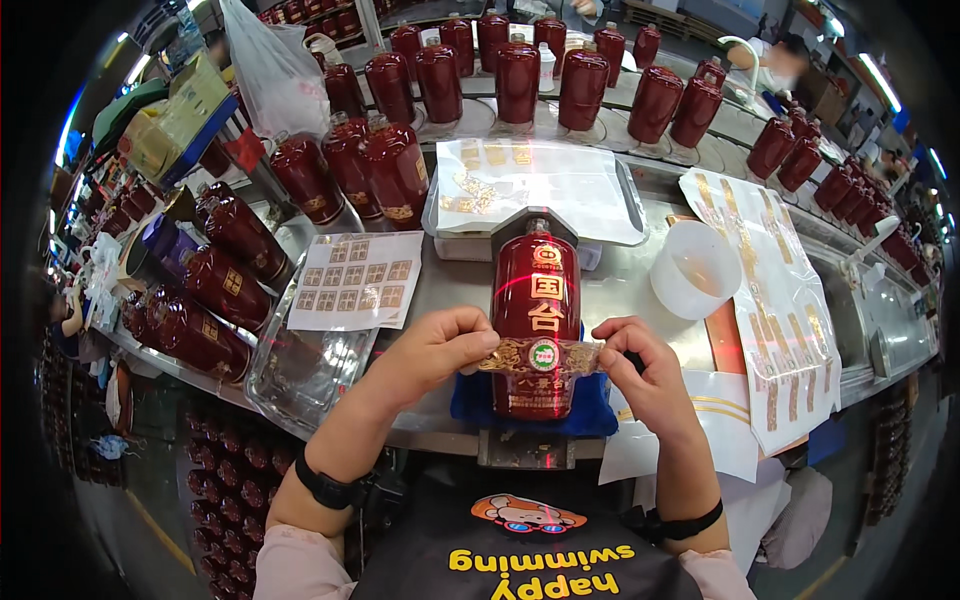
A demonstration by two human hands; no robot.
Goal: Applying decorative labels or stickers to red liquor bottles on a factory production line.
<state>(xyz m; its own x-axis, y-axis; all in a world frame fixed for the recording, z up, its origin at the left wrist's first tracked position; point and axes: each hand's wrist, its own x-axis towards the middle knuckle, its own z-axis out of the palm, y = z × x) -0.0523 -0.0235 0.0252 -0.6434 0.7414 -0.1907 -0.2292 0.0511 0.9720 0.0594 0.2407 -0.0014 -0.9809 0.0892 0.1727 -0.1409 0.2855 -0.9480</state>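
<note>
A dark red bottle (536,300) lies on its back on a blue pad (585,412) in a metal jig, neck pointing away from me. Across its lower body stretches a gold label strip (540,356) with a round green and white centre. My left hand (432,350) pinches the strip's left end. My right hand (640,372) pinches its right end. A red laser line crosses the bottle just above the strip.
A sheet of small square gold stickers (358,280) lies left of the bottle over a metal tray (300,372). A white bowl (695,268) and long sheets of gold labels (780,330) sit right. Several red bottles (518,80) stand behind and along the left.
</note>
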